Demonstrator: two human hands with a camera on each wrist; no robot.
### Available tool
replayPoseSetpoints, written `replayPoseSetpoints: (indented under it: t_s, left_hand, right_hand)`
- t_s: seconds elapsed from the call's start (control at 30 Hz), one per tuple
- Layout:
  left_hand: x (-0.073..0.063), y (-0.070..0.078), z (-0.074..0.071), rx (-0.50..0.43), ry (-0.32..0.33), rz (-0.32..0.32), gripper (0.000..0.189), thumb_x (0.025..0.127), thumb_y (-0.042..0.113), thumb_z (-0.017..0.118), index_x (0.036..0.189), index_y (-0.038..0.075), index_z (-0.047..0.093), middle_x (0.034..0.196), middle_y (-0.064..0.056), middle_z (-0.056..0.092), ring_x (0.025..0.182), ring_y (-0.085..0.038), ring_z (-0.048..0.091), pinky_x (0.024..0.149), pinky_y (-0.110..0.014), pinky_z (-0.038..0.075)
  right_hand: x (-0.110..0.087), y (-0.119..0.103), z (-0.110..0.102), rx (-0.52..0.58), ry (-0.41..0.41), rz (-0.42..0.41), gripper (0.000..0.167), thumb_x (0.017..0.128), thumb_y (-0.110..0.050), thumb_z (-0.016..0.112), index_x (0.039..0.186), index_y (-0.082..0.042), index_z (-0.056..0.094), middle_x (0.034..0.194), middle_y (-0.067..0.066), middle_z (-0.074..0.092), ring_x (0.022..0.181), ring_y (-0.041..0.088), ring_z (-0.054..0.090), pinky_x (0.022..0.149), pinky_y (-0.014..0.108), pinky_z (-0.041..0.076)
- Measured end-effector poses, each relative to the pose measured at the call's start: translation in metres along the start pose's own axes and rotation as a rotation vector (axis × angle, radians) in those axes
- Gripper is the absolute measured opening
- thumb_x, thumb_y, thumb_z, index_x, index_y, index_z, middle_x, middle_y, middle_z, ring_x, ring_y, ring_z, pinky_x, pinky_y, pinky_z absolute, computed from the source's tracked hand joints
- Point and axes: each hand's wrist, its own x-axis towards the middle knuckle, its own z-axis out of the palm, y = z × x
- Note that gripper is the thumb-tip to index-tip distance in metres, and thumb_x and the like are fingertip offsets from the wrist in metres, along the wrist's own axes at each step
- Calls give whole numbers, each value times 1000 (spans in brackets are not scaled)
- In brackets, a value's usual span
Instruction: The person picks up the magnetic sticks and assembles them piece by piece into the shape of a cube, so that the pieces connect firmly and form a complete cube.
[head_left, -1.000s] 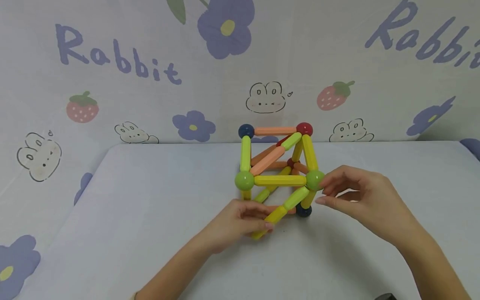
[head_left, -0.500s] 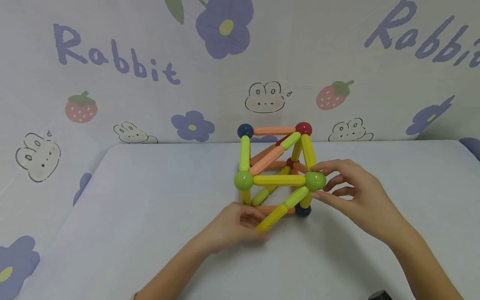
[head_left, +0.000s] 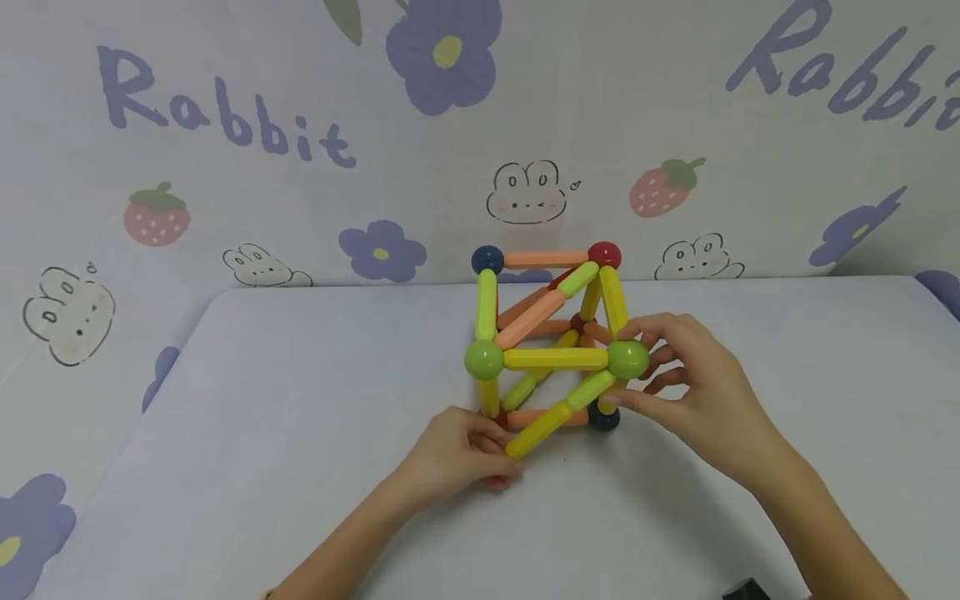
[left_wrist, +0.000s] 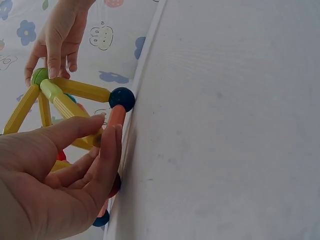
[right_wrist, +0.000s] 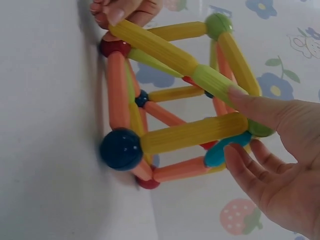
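Observation:
A cube-like toy frame of coloured building sticks and balls stands on the table, with blue and red balls at its base. From its near right green ball (head_left: 627,359) a diagonal stick slants down to the left: a light green piece (head_left: 590,390), then a yellow stick (head_left: 538,430). My left hand (head_left: 457,454) pinches the yellow stick's free lower end, thumb on one side and fingers curled behind. My right hand (head_left: 701,392) grips the green ball's corner, index finger at its top. In the right wrist view its thumb (right_wrist: 260,107) lies on the light green piece and its fingers are by a teal stick (right_wrist: 225,149).
Left of the near green corner is a second green ball (head_left: 484,360); a dark blue ball (head_left: 487,260) and a red ball (head_left: 604,256) top the far side. A black object (head_left: 746,590) shows at the front edge. Behind the white table (head_left: 300,375) hangs a rabbit-print cloth (head_left: 285,75).
My right hand has moved left and closed in around the green ball's corner. My left fingers have shifted towards the yellow stick's lower end, which has risen slightly.

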Motion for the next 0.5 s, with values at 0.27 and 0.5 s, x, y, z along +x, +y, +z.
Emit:
replayPoseSetpoints:
  t_s: [0.27,0.5]
  left_hand:
    - [3,-5,-1,100,62,67,22,85,9,88,96,-7,77,75,-7,75,62,-15,73,62,-28,63]
    - [4,-6,-2,223,141,96,21,81,14,92,80,0,76,63,-2,71,55,-10,67,55,-22,54]
  right_hand:
    - [1,-2,12,-22,58,-62,62,73,0,95,124,-6,60,109,6,60,87,14,59,72,13,56]
    - [1,-1,15,-14,75,-78,62,73,0,94,123,-4,59,109,5,62,87,10,57,72,13,56]
